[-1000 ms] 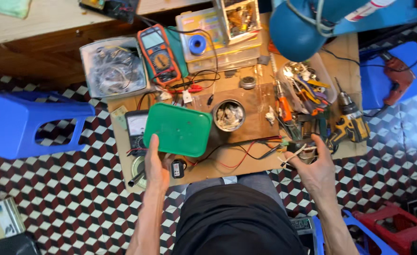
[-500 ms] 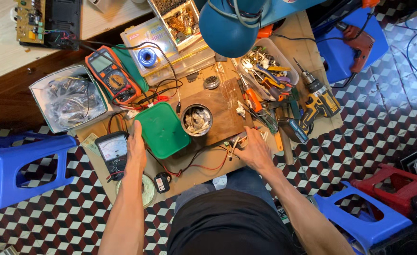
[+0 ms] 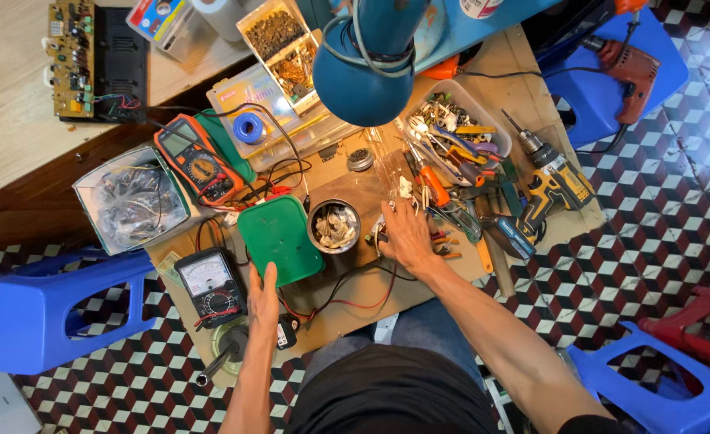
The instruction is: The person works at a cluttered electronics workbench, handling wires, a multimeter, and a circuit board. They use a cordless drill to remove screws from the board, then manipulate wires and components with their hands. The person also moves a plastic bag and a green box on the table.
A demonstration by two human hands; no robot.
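Green box point(image 3: 280, 239) | left hand point(image 3: 263, 299) touching | right hand point(image 3: 403, 237) fingers hidden

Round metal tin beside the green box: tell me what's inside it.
The round metal tin holds a heap of small pale bits, too small to identify. Whatever lies beneath the top layer is covered. The right hand rests just beside it.

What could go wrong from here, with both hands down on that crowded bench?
The right hand rests among loose hand tools beside the open tin of small parts; a careless sweep might tip the tin. Red and black wires trail between the hands and may snag. The left hand at the green box could nudge the black meter toward the edge.
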